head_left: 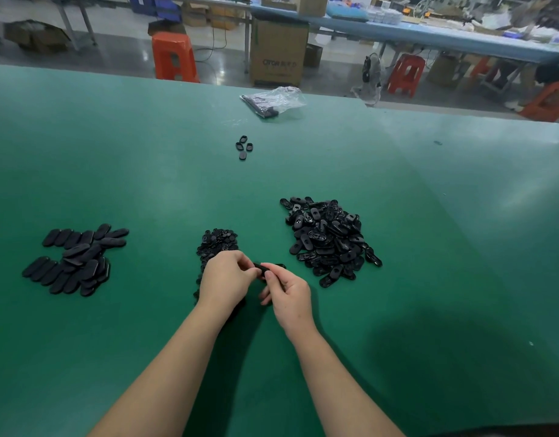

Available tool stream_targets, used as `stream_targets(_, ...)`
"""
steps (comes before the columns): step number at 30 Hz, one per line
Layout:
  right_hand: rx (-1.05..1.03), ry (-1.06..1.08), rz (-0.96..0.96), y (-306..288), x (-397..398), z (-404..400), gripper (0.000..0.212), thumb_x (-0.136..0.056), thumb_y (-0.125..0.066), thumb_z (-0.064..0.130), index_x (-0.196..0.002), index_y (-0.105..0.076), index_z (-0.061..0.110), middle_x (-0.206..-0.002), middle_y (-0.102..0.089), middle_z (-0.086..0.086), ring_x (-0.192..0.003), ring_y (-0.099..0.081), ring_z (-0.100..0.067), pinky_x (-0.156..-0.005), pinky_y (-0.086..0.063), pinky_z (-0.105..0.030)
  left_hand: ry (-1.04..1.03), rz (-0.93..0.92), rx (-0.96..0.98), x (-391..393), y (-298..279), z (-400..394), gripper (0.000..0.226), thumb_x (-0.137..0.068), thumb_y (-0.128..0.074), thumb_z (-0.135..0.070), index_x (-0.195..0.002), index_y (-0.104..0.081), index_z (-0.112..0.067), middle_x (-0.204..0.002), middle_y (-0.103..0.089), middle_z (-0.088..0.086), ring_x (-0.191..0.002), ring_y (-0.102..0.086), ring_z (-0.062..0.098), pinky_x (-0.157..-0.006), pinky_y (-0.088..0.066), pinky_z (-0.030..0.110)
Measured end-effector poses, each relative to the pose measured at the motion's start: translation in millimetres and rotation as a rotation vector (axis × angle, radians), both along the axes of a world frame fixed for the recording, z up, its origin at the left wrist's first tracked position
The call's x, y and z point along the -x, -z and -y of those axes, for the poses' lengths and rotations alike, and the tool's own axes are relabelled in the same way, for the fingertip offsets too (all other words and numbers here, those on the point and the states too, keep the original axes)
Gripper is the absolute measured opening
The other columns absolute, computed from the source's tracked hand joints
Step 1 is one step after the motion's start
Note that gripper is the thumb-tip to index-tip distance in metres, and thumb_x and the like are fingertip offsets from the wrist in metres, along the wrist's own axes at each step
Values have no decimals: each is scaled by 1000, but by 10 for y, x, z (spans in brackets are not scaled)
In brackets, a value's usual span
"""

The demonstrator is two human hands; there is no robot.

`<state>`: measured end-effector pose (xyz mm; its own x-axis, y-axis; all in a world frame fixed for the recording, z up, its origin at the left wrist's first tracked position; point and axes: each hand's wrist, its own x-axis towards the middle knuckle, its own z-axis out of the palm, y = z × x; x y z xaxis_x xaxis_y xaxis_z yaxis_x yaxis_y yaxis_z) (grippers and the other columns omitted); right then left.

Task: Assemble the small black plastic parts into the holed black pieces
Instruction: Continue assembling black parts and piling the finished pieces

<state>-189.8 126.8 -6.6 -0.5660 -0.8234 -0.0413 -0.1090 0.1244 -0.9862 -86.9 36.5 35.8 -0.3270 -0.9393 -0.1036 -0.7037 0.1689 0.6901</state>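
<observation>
Green table (145,171), three black piles (330,239)

on the surface (145,171), a pile of holed pieces (330,239) lies right of centre, a heap of small parts (216,244) in the middle, and laid-out oblong pieces (75,261) to the left. the hands (256,280) meet just before the small parts. farther back lie four loose pieces (244,147), then a plastic bag (273,100) near the far edge.
</observation>
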Motion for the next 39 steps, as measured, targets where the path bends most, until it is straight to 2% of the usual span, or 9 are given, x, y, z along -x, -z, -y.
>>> stream_targets(4,1,5,26,11,-3,3,25,-102,-58,12,-105,-72,32,-68,-72,5,-54,-63,-11,-62,-56,-27,10,-5,47,30,31,-43,10,-85,-75,-28,-78,-70,-22,-74,-67,-9,-70,-61,7,-61,-42,26)
stream_targets(10,10,25,51,2,-2,8,26,-102,-57,11,-102,-71,31,-70,-73,9,-52,-62,-12,-57,-52,-22,76,27,185,39,53,-97,7,-89,-72,-29,-85,-70,-23,-83,-67,-7,-80,-62,16,-71,-50,33)
stream_targets(15,29,29,93,14,9,14,27,-103,-52,7,-99,-71,25,-71,-72,2,-55,-61,-15,-59,-56,-33,59,-64,133,-11,82,-50,23,-80,-81,-34,-97,-65,-28,-94,-61,-11,-86,-59,10,-76,-49,30)
stream_targets(17,24,29,95,22,16,11,25,-104,-52,8,-99,-71,24,-64,-68,1,-54,-60,-12,-58,-54,-29,76,-147,-4,-27,100,-23,17,-78,-83,-32,-85,-69,-26,-82,-69,-14,-78,-63,5,-68,-45,21)
stream_targets(19,24,21,92,20,15,7,22,-103,-53,8,-99,-69,22,-61,-66,3,-54,-58,-10,-55,-51,-23,76,-224,-94,-35,133,-15,13,-78,-84,-30,-75,-72,-26,-69,-71,-11,-58,-60,0,-58,-42,21)
stream_targets(22,22,13,81,18,7,13,14,-101,-56,9,-100,-67,19,-61,-64,5,-56,-58,-9,-55,-51,-24,82,-298,-156,-33,158,-32,11,-82,-81,-24,-75,-72,-24,-61,-70,-5,-40,-57,11,-47,-46,23)
stream_targets(26,20,20,63,20,13,19,14,-101,-57,9,-97,-65,20,-60,-62,5,-55,-57,-9,-55,-51,-26,114,-290,-175,-25,154,-27,10,-88,-75,-19,-79,-72,-22,-60,-70,-5,-44,-62,13,-48,-51,27)
stream_targets(32,10,16,56,27,17,18,17,-101,-55,8,-98,-65,22,-60,-62,6,-55,-57,-8,-56,-51,-24,129,-250,-136,-45,152,-31,9,-84,-75,-25,-76,-71,-26,-65,-70,-5,-48,-60,11,-54,-55,36)
stream_targets(39,3,16,45,30,24,17,19,-102,-54,8,-98,-65,23,-61,-63,6,-55,-57,-8,-56,-51,-24,141,-260,-185,-40,104,-32,11,-88,-72,-19,-77,-71,-22,-59,-70,-3,-42,-60,11,-45,-48,22)
